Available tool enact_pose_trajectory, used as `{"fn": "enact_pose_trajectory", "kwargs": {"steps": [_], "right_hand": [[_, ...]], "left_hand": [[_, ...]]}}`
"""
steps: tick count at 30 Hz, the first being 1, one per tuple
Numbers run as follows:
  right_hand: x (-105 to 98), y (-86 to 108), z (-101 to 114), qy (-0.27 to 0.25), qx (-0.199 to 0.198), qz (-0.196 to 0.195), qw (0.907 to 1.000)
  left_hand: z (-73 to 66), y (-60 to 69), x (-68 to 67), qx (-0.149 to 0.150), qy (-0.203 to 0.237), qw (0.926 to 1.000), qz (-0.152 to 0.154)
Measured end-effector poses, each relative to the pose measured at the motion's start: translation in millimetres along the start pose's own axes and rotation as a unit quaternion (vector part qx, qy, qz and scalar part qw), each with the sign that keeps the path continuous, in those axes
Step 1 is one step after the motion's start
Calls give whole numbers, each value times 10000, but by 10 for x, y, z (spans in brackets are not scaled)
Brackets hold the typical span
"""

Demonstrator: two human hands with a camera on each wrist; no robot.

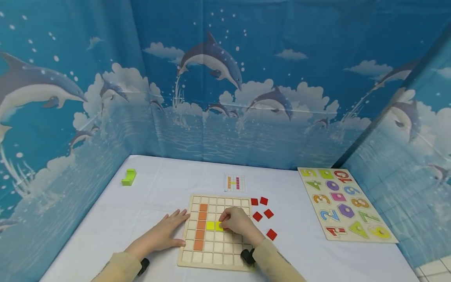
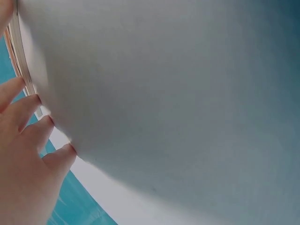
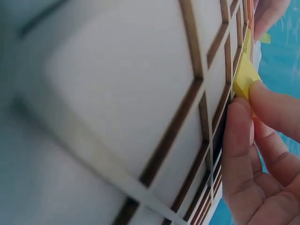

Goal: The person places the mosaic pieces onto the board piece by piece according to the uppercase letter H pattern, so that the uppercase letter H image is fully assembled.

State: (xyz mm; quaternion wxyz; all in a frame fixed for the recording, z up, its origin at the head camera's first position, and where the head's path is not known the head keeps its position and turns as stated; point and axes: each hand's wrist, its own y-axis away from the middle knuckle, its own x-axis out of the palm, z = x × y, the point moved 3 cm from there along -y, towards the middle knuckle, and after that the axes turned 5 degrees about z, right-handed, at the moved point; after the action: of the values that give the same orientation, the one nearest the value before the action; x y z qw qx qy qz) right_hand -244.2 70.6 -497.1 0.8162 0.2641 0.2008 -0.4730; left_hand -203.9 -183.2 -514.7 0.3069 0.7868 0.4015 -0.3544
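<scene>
A wooden grid board (image 1: 218, 258) lies on the white table, with a column of several orange tiles (image 1: 199, 235) set in its left part. Right of that column one yellow tile (image 1: 210, 225) sits in a cell. My right hand (image 1: 239, 223) pinches a second yellow tile (image 3: 245, 77) between thumb and fingertips, at the cell beside the first; in the right wrist view it looks slightly tilted. Spread fingers of my left hand (image 1: 163, 233) rest on the table, thumb and fingertips against the board's left edge. The palm of the right hand hides some cells.
Several red tiles (image 1: 257, 216) lie loose right of the board. Behind it is a small pattern card (image 1: 235, 183). A number-and-shape puzzle board (image 1: 329, 231) lies at the right, a green block (image 1: 128, 177) at the far left. Dolphin-print curtains (image 1: 218, 137) enclose the table.
</scene>
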Motion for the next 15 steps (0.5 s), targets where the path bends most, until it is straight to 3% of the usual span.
{"fn": "enact_pose_trajectory", "kwargs": {"steps": [15], "right_hand": [[25,5,35,531,116,-148,9984]], "left_hand": [[10,-3,16,-6,-39,10000,-33]]}}
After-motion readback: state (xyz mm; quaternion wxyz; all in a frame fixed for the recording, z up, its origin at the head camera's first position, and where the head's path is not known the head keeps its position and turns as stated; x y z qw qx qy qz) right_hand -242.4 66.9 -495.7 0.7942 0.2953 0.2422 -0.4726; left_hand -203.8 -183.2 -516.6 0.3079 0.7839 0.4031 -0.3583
